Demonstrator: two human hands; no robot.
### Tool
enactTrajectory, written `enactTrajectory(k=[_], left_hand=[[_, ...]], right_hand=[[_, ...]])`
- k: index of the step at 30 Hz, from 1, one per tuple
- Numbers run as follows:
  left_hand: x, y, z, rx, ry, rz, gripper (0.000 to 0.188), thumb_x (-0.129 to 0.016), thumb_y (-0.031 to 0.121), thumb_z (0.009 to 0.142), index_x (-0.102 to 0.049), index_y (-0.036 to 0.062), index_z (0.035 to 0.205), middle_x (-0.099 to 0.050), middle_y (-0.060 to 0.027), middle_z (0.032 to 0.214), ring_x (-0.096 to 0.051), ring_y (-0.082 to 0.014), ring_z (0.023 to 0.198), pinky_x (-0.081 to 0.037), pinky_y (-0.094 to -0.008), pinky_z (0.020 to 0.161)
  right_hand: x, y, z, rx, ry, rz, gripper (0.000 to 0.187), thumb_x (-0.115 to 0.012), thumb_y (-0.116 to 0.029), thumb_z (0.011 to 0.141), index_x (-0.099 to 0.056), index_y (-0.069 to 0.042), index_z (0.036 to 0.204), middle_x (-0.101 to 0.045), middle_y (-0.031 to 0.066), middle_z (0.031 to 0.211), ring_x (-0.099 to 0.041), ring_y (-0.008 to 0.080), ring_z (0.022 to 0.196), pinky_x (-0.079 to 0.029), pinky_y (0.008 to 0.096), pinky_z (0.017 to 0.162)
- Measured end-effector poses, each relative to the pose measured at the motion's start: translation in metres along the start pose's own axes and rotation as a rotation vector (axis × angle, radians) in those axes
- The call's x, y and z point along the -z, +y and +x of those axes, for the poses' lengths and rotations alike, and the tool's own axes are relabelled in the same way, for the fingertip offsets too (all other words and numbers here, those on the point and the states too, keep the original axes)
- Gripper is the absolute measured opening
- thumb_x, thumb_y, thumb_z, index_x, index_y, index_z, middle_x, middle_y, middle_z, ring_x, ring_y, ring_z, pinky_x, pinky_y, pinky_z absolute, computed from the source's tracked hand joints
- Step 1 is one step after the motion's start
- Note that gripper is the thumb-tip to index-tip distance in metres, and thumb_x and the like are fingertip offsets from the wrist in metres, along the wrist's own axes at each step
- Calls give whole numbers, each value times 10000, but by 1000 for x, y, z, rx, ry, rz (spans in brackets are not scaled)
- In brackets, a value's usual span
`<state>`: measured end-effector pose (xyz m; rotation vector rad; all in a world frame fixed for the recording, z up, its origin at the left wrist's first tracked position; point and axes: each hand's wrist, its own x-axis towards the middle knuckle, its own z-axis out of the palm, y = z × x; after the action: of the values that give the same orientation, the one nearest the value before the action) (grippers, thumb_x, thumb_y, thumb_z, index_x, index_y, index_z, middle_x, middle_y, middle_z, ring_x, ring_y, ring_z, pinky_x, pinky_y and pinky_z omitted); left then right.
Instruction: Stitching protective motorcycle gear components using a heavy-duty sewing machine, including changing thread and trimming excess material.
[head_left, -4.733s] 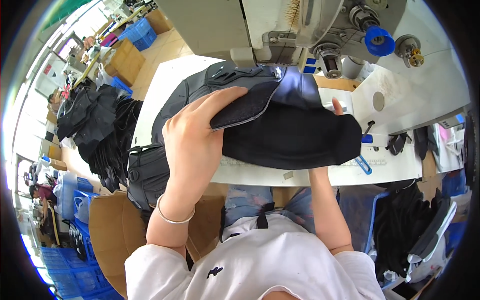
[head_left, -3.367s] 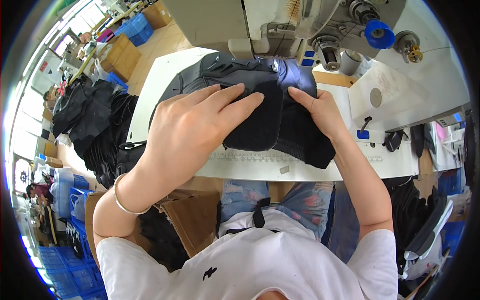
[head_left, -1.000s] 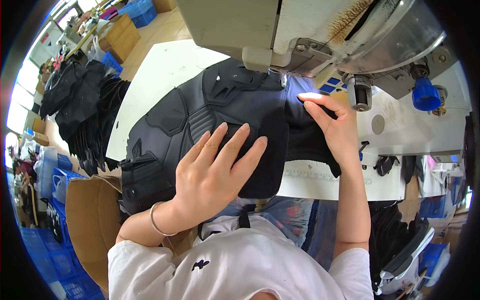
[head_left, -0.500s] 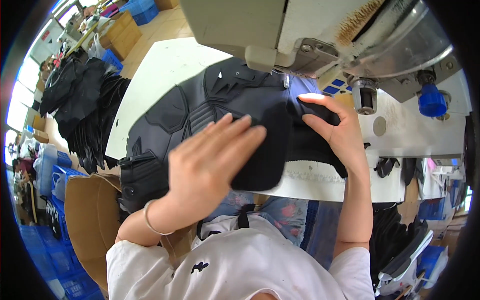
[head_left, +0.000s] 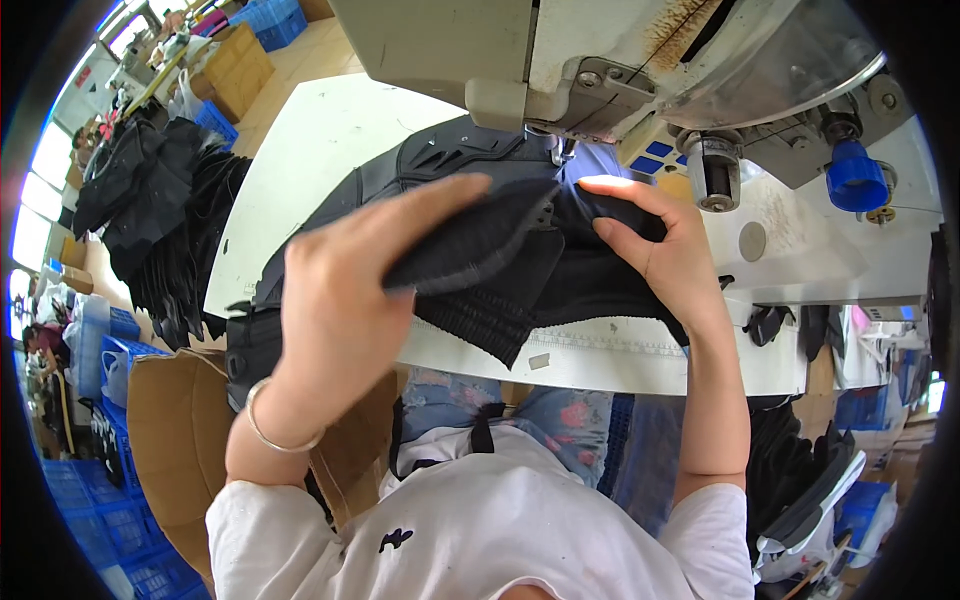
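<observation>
A black padded fabric piece with raised, moulded shapes lies on the white machine table, its far edge under the sewing machine head. My left hand is closed on a loose flap of this piece and holds it folded up, showing its underside and a ribbed edge below. Close to the needle area, my right hand pinches the black fabric between thumb and forefinger. The left fingertips are hidden behind the flap.
At the left hangs a stack of black cut pieces. An open cardboard box stands by my left arm, with blue crates beyond. A blue-capped knob sits on the machine at right. A ruler strip runs along the table's near edge.
My left hand, earlier spread flat over the fabric, has moved left and now grips the flap, which is turned up. My right hand keeps its pinch in nearly the same place.
</observation>
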<state>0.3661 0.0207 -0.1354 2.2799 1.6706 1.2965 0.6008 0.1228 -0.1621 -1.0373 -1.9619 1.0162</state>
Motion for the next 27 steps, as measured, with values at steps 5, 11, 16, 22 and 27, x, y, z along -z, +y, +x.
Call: enactTrajectory(k=[5,11,16,22,27], left_hand=[[5,5,11,-108,-12,87,521,-569,-85,602,-690,74,1083,-700,-140,991,-687,-318,853,-554,-347,724],[-11,16,-14,-285,-5,377,359,-623,111,700,-712,75,1046,-692,-150,1042,-680,-350,945,-559,-411,816],[-34,11,-32,-355,36,525,371,-633,110,704,-697,139,1069,-678,-131,1059,-682,-321,919,-573,-401,798],[-45,11,-40,-359,57,606,356,-660,116,735,-692,180,1084,-674,-122,1077,-683,-313,919,-573,-397,802],[-50,14,-40,-341,66,618,346,-680,125,738,-697,188,1078,-675,-116,1080,-681,-316,920,-570,-396,808]], right_hand=[[-7,6,-2,-9,43,82,290,-665,-36,846,-688,-62,1135,-680,17,904,-571,66,817,-468,224,797],[-11,8,-1,-41,41,105,282,-669,-45,845,-686,-60,1126,-680,11,906,-579,64,823,-470,229,794],[-5,6,-1,-20,33,34,260,-682,-95,848,-697,-62,1105,-682,10,892,-577,63,810,-469,237,790],[-1,7,0,-23,22,16,252,-701,-126,843,-710,-55,1085,-694,24,904,-576,78,823,-465,255,805],[4,7,3,-37,11,5,265,-718,-120,818,-701,-53,1074,-696,38,1027,-607,127,969,-434,270,921]])
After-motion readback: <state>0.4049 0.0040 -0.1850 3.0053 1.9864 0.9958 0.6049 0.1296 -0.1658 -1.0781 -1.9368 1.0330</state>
